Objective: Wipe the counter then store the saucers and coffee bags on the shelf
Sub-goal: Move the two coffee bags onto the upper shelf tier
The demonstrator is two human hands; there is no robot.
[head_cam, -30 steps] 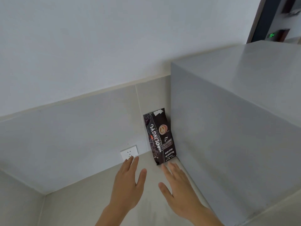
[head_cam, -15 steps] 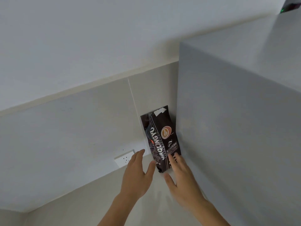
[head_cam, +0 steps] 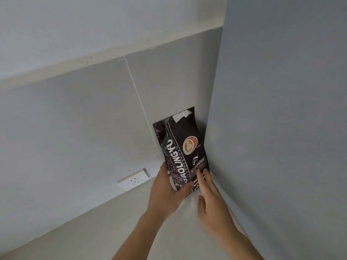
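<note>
A dark brown coffee bag [head_cam: 185, 145] with white lettering and a cup picture stands upright in the corner where the tiled wall meets a tall grey cabinet side. My left hand [head_cam: 167, 190] wraps the bag's lower left edge, thumb across the front near its bottom. My right hand [head_cam: 210, 201] lies flat with fingers spread, fingertips touching the bag's lower right front. The bag's base rests on the pale counter [head_cam: 116, 228]. No saucers are in view.
A white wall socket [head_cam: 133, 179] sits low on the grey tiled wall, left of the bag. The grey cabinet side [head_cam: 281, 128] fills the right half of the view, close against the bag and my right hand.
Both hands moved forward from the counter to the bag. The left hand closed around its lower left edge and the right fingertips reached its front. The camera came closer to the corner.
</note>
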